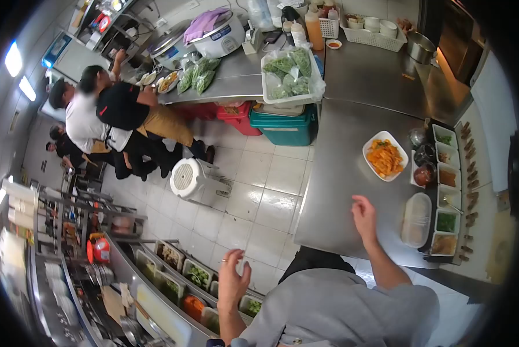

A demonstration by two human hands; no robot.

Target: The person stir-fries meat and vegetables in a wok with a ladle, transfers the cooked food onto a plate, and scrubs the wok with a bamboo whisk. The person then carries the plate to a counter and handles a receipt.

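My left hand (234,277) is raised beside the prep counter on the left, its fingers loosely bent and apart, with a ring on one finger and nothing held. My right hand (364,215) hovers over the steel table (334,173); its fingers are stretched out loosely, and no object shows in them. A white square bowl (406,152) of orange, sauced food (385,158) stands on that table beyond my right hand. To its right are a clear plastic container (416,220) and a rack of topping tubs (444,199).
A crate of bagged greens (288,98) sits at the far table corner. Beneath the far counter are a teal bin (282,126) and a red bin (236,118). A white stool (187,178) stands on the tiled floor. Two people (112,110) work at the far left counter.
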